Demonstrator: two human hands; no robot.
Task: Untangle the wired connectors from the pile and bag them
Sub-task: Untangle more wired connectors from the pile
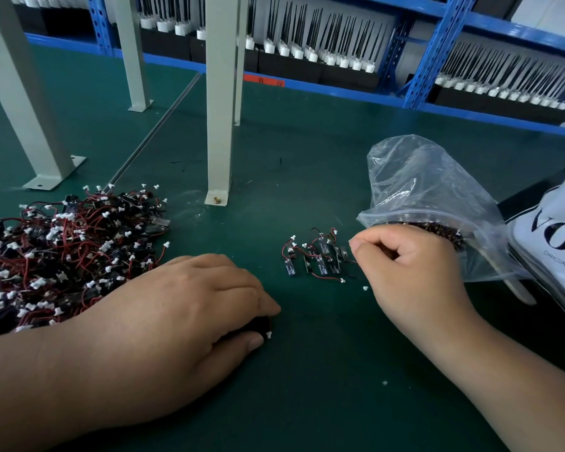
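Forearms come in from 7 and 5 o'clock over the dark green worktop (307,402). The left hand (193,305), at about 8 o'clock, lies knuckles-up with its fingers bent over a black connector (258,322) and the thumb tucked against it from below. A white plug (268,335) pokes out by the thumb tip.

The right hand (411,265), at 3 o'clock, is curled into a loose fist with thumb and forefinger pressed together. Whether they pinch a wire, the bag's edge or nothing I cannot tell.

Just left of it, near the centre, a small group (317,256) of separated connectors lies in a rough row, with red and black leads and white plugs. At 9 o'clock sits the pile (62,249), a dense tangle of the same parts, its near edge hidden by the left forearm.

Behind the right hand, at 2 o'clock, the clear plastic bag (421,177) stands puffed up. Its mouth is toward the knuckles and connectors show dark inside. A white bag (555,243) with dark lettering lies at its right.

Farther off, grey posts (219,109) stand bolted to the worktop. Blue shelving (437,44), from 12 to 2 o'clock, carries rows of black-and-white parts.
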